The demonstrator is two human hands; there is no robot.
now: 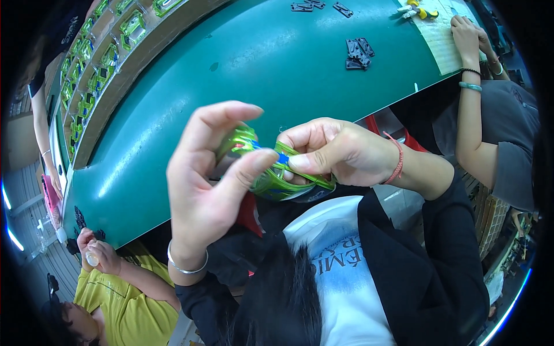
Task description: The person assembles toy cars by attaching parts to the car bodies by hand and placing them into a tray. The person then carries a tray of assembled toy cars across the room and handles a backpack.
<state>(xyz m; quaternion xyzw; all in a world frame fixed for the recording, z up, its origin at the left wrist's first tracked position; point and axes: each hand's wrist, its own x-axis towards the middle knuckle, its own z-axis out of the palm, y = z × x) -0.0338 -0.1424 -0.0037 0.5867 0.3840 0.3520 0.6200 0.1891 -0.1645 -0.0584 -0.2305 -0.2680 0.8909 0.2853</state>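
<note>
In front of my chest, above the table's near edge, is a glossy bright-green plastic piece (271,185) with curved, partly see-through sides. A small blue part (282,158) sits on it between my two thumbs. My left hand (209,179) grips its left side, thumb laid along it and index finger arched above. With thumb and bent fingers, my right hand (349,154) pinches the piece beside the blue part. My fingers cover much of it, so its exact kind cannot be made out.
A cardboard box with dividers (124,81) holds several similar green pieces at the left of the green table (242,63). Black flat parts (359,53) lie toward the back, with yellow-handled pliers (418,10) farther right. Co-workers sit on both sides; one wears a yellow shirt (130,288).
</note>
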